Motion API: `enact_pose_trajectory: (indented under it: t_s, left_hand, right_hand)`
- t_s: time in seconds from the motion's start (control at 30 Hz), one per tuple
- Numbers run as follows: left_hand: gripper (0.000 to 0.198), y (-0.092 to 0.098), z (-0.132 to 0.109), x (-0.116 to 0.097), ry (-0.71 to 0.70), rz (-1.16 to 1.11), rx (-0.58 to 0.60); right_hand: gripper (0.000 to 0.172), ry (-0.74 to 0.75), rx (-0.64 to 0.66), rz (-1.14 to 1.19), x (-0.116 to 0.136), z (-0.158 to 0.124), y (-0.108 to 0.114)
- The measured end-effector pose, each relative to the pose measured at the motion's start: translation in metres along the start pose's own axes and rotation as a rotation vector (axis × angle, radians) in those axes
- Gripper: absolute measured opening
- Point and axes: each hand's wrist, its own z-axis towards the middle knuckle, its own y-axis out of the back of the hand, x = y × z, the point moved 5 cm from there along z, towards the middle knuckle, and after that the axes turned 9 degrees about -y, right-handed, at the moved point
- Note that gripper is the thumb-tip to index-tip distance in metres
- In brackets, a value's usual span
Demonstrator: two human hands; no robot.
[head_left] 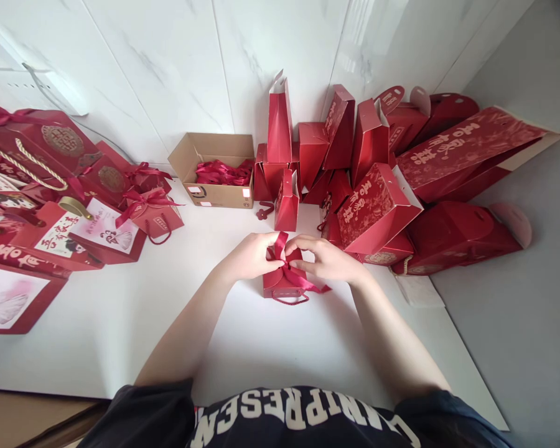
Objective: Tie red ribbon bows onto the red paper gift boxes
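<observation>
A small red gift box [284, 287] with a twisted cord handle stands on the white table in front of me. A shiny red ribbon [303, 281] lies over its top, with a loose end trailing to the right. My left hand [256, 256] pinches the ribbon from the left, its thumb and fingertips at the upright loop. From the right, my right hand [324, 258] has its thumb and index finger closed on the ribbon near the middle. The fingertips of both hands nearly meet above the box and partly hide its top.
An open cardboard box [224, 195] of red ribbons stands at the back, near several red boxes [287, 202] and a flower-shaped piece [262, 213]. Larger red boxes [376, 208] crowd the right. Decorated gift boxes [105, 231] fill the left. A marbled wall [177, 56] rises behind.
</observation>
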Motion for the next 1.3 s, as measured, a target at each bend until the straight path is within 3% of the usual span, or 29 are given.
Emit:
enact_pose_trajectory:
  t_s: [0.13, 0.3, 0.47, 0.63, 0.93, 1.17, 1.3]
  left_hand:
    - [0.006, -0.004, 0.000, -0.006, -0.100, 0.214, -0.060]
    - [0.014, -0.012, -0.008, 0.004, -0.196, 0.261, -0.278]
    - [0.016, -0.016, -0.020, 0.021, -0.145, 0.186, -0.460]
    - [0.017, -0.019, -0.027, 0.025, -0.126, 0.209, -0.573]
    - [0.005, -0.020, -0.032, 0.032, -0.095, 0.080, -0.604]
    - [0.002, -0.022, -0.032, 0.031, -0.095, 0.062, -0.604]
    - [0.002, -0.023, -0.033, 0.030, -0.118, 0.061, -0.603]
  right_hand:
    - [0.022, -0.024, -0.042, -0.041, -0.005, 0.000, 0.005]
    - [0.018, -0.023, -0.148, -0.039, -0.009, 0.003, 0.004]
    - [0.016, -0.039, -0.154, -0.003, -0.008, 0.005, -0.001]
    - [0.015, -0.034, -0.106, 0.001, -0.006, 0.004, -0.002]
    - [0.016, 0.041, -0.173, -0.218, 0.011, 0.000, -0.002]
    - [0.020, 0.033, -0.092, -0.109, 0.011, 0.000, -0.005]
    - [0.016, 0.021, -0.111, -0.193, 0.011, 0.002, -0.007]
